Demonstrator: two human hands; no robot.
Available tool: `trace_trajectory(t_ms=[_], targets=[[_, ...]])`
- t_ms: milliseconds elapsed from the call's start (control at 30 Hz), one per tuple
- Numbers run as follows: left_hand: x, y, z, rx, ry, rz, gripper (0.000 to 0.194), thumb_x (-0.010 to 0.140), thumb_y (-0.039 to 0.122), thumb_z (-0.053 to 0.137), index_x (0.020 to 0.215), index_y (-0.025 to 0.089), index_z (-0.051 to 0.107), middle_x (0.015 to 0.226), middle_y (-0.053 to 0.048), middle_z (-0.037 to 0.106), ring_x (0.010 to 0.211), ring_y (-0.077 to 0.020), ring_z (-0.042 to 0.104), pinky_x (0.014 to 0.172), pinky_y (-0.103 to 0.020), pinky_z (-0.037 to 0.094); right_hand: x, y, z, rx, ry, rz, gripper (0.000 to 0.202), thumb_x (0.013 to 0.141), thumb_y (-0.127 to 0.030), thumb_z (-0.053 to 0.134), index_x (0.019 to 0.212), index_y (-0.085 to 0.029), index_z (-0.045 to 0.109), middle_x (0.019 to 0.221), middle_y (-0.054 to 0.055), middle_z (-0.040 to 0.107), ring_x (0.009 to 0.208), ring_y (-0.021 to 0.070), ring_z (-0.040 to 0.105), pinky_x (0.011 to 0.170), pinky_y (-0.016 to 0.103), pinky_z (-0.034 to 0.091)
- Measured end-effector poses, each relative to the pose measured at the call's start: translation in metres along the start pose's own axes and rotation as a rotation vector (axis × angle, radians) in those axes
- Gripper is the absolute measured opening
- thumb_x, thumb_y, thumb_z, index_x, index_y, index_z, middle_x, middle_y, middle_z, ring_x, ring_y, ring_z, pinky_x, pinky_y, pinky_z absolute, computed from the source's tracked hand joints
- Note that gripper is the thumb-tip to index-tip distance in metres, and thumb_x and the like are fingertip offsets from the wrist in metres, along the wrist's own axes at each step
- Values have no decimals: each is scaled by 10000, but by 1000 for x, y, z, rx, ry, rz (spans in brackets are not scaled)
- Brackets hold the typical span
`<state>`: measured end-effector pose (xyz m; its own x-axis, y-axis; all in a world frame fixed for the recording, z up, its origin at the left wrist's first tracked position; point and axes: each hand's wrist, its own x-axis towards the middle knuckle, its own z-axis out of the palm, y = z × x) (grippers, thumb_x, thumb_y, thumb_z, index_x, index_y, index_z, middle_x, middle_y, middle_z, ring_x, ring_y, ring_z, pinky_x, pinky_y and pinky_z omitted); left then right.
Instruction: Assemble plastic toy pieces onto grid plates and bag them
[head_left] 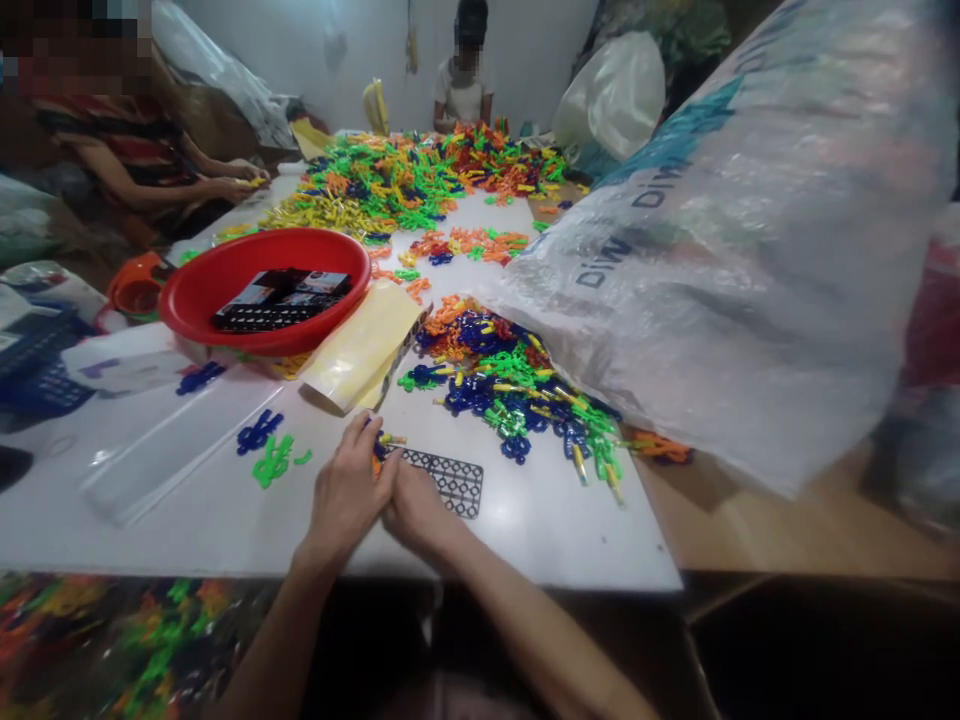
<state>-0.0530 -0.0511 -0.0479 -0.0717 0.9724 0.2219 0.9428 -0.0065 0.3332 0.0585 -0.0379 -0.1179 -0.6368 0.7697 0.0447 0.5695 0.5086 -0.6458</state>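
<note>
My left hand (343, 492) and my right hand (417, 503) meet near the front edge of the white table. The fingers of the left are closed around a small coloured plastic piece with a yellow tip (392, 439); bits of dark blue and orange show at its base. My right hand is curled against the left, its fingertips hidden. Partly under the right hand lies a black card with a pattern of holes (459, 484). To the left are a loose green plastic piece (273, 460) and a dark blue one (259, 430).
A red basin (266, 340) holds printed black cards. Beside it lies a yellowish sheet (360, 345). Coloured plastic pieces (499, 375) are heaped ahead, beside a large white sack (697, 310) on the right. Two people sit farther back, one at the left (142, 160).
</note>
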Motion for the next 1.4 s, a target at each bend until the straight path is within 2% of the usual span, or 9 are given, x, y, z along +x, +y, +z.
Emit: trace_trajectory(t_ms=[100, 233, 367, 500, 600, 700, 833, 1000, 1400], targets=[[0, -5, 5, -11, 43, 32, 403, 898, 300, 442, 1255, 131, 523, 1386, -138, 491, 1204, -284, 539, 988, -433, 471, 20, 26, -50, 28, -198, -105, 160, 872, -225, 517, 981, -189, 628, 858, 27, 674, 776, 165, 616, 694, 236, 467], [-1, -12, 6, -33, 56, 89, 404, 915, 340, 436, 1259, 146, 520, 1372, -138, 505, 1194, -275, 549, 983, -433, 480, 80, 61, -110, -418, 68, 184, 263, 888, -124, 459, 1135, -147, 547, 1106, 133, 612, 994, 223, 587, 800, 306, 455], [-2, -14, 5, -34, 29, 113, 411, 927, 354, 422, 1272, 147, 503, 1383, -148, 489, 1211, -266, 536, 992, -431, 476, 113, 70, -128, -505, 78, 267, 249, 860, -46, 423, 1060, -112, 556, 1063, 160, 615, 1000, 241, 584, 801, 315, 447], [-2, -11, 7, -46, 48, 128, 401, 935, 320, 398, 1268, 125, 507, 1384, -156, 488, 1238, -261, 511, 1018, -426, 456, 64, 47, -107, -262, 179, 139, 235, 897, -182, 452, 1126, -147, 494, 1020, 94, 627, 896, 193, 594, 751, 274, 447], [-3, -8, 7, -51, 46, 114, 391, 941, 305, 379, 1262, 129, 515, 1385, -145, 492, 1236, -250, 513, 1031, -422, 441, 10, 24, -71, 189, 198, 55, 202, 930, -256, 394, 1090, -170, 483, 829, 22, 634, 671, 144, 573, 617, 235, 436], [-4, -8, 5, -67, 23, 100, 397, 949, 322, 356, 1259, 135, 519, 1392, -138, 487, 1245, -241, 506, 1044, -414, 427, -16, 13, -32, 364, 234, 115, 226, 876, -211, 450, 1086, -156, 513, 825, 40, 649, 663, 155, 574, 620, 249, 445], [-6, -8, 1, -85, -12, 88, 460, 936, 421, 377, 1274, 138, 509, 1406, -136, 470, 1262, -255, 488, 1043, -416, 425, -7, 14, -4, 367, 291, 93, 293, 841, -164, 470, 1124, -151, 543, 970, 91, 665, 812, 193, 606, 761, 299, 476], [-8, -2, 1, -8, -5, 51, 629, 824, 564, 531, 1293, 146, 493, 1422, -143, 455, 1230, -293, 516, 1005, -431, 456, 0, 17, 2, 263, 261, -27, 375, 804, -117, 454, 1170, -139, 531, 1057, 115, 639, 924, 211, 591, 837, 319, 480], [-7, 1, 9, -12, 31, 52, 380, 925, 285, 381, 1252, 222, 564, 1396, -99, 496, 1181, -255, 564, 948, -384, 492, 7, 10, 4, -33, 140, 30, 167, 853, -157, 432, 945, -154, 571, 960, 110, 601, 887, 216, 543, 793, 341, 472]])
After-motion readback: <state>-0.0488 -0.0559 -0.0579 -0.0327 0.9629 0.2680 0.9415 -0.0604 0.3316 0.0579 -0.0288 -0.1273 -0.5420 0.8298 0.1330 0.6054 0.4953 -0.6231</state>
